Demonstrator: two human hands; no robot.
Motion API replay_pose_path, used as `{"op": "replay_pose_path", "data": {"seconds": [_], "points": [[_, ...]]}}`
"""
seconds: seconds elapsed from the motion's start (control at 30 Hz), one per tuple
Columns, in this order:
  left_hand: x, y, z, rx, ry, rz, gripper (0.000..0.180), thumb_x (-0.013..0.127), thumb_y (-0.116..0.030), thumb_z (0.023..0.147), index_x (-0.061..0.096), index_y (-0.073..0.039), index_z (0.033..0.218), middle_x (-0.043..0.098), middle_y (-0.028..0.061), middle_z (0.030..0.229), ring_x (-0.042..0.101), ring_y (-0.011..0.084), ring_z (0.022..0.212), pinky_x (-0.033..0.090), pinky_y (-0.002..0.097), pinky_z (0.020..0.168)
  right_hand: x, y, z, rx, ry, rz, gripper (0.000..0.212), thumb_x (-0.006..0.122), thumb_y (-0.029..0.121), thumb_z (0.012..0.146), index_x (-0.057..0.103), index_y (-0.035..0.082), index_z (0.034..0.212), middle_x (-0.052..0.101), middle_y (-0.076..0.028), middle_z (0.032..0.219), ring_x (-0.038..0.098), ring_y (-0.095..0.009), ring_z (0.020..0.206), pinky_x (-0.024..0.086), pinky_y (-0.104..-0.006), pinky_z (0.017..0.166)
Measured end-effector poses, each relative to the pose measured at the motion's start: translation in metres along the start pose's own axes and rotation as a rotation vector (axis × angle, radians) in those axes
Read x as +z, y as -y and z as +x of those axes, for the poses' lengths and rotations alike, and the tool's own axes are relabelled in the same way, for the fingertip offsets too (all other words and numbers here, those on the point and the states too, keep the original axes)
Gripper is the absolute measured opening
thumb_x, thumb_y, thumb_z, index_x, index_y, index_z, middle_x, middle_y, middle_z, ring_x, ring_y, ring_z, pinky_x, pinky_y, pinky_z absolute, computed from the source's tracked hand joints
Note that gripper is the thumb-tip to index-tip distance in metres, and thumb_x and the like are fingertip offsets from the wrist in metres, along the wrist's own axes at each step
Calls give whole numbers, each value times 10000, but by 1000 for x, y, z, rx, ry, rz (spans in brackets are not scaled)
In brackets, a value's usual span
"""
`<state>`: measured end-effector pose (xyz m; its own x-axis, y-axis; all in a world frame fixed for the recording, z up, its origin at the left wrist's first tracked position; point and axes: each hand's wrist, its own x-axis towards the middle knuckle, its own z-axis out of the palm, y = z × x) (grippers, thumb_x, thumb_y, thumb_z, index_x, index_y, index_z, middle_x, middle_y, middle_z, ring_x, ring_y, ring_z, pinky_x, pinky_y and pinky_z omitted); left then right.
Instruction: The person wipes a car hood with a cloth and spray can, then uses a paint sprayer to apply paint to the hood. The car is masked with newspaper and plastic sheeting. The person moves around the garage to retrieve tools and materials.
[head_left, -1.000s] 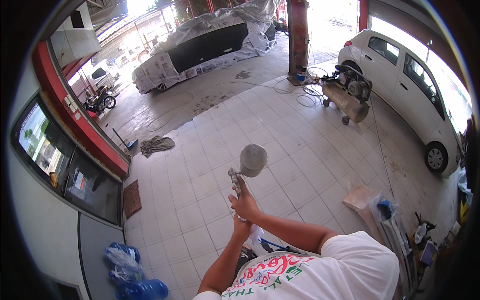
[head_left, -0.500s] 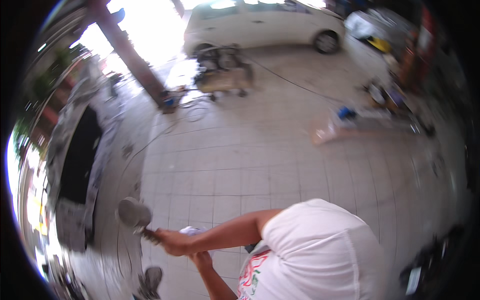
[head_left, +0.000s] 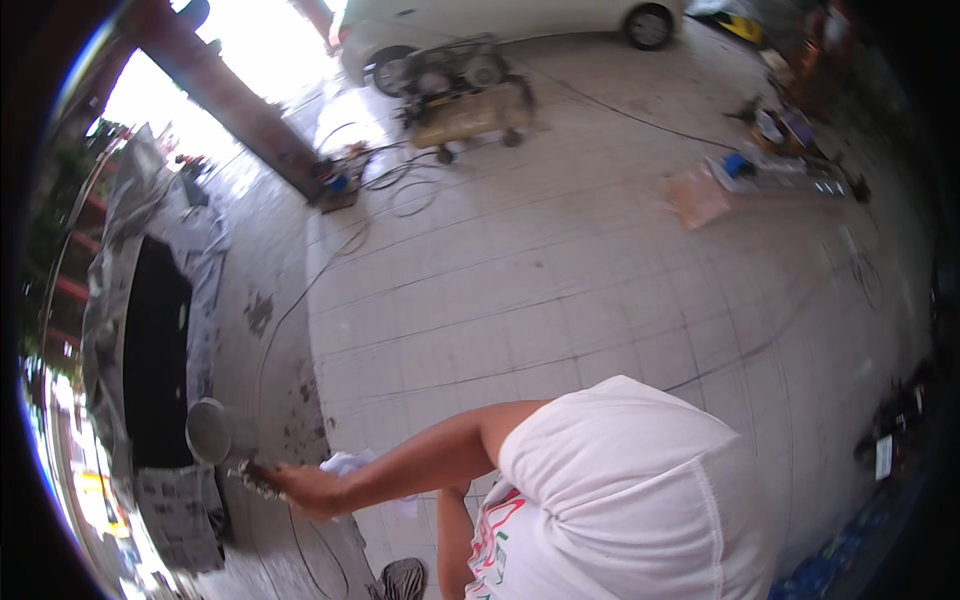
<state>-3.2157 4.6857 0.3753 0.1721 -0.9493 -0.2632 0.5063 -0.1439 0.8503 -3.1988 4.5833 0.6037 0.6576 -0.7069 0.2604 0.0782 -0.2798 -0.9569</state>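
My right hand (head_left: 312,492) is wrapped round the handle of a spray gun (head_left: 258,480) with a round grey cup (head_left: 208,430) on top. The gun is beside a black panel (head_left: 158,350) edged with grey sheeting and newspaper (head_left: 178,505). A whitish cloth (head_left: 345,462) shows behind my right wrist; I cannot make out what holds it. My left hand (head_left: 458,488) is mostly hidden under my right forearm, its fingers out of sight. A thin hose (head_left: 325,560) hangs below the gun.
On the tiled floor, an air compressor (head_left: 470,115) on wheels stands before a white car (head_left: 540,22). Hoses (head_left: 405,190) trail near a slanting post (head_left: 235,100). At right lies a low plastic-covered piece (head_left: 780,190) with a blue item on it. Dark clutter (head_left: 895,420) lines the right edge.
My right hand and the spray gun have moved left and slightly down, nearer the black panel. My left hand has drawn back to the right behind the forearm. The whole view has shifted.
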Motion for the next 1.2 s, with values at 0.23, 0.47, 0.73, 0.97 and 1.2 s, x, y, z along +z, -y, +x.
{"op": "replay_pose_path", "data": {"seconds": [0.23, 0.47, 0.73, 0.97, 1.2], "points": [[-261, -209, 196, 614, -664, 125, 482, 732, -128, 930, 564, -14, 1367, 639, 183, 1343, 624, 358, 1238, 475, 484, 1072, 115, -79, 208, -53, 17, -44, 804, 500, 31, 944, 238, 324, 1646, 563, -269, 1216, 646, -487, 1036, 518, -542, 872], [-479, -392, 302, 1022, -848, 1382, 352, 691, -110, 964, 619, -7, 1294, 692, 206, 1236, 669, 424, 1145, 530, 511, 959, 217, -151, 443, 27, 83, -54, 809, 553, 23, 973, 228, 294, 1663, 596, -233, 1233, 651, -439, 1017, 513, -522, 872], [-595, -371, 496, 278, -752, 1156, 344, 752, -127, 879, 652, -114, 1208, 734, 215, 997, 722, 420, 954, 554, 460, 836, 237, -218, 702, -69, -198, 135, 619, 510, 57, 1016, 374, 167, 1610, 682, -243, 1100, 670, -435, 925, 534, -437, 857], [-670, -438, 717, 127, -686, 1049, 396, 772, -111, 864, 635, -168, 1231, 735, 218, 1022, 717, 426, 980, 556, 464, 832, 196, -299, 930, -178, -381, -109, 617, 585, 59, 986, 392, 57, 1572, 736, -144, 1089, 700, -226, 811, 555, -351, 724], [-708, -514, 867, 5, -607, 1204, 301, 736, -132, 887, 628, -168, 1165, 735, 223, 984, 701, 458, 965, 547, 517, 801, 189, -350, 1077, -88, -384, -73, 640, 580, 40, 972, 394, 96, 1582, 727, -107, 1092, 679, -185, 802, 553, -346, 727]]}}
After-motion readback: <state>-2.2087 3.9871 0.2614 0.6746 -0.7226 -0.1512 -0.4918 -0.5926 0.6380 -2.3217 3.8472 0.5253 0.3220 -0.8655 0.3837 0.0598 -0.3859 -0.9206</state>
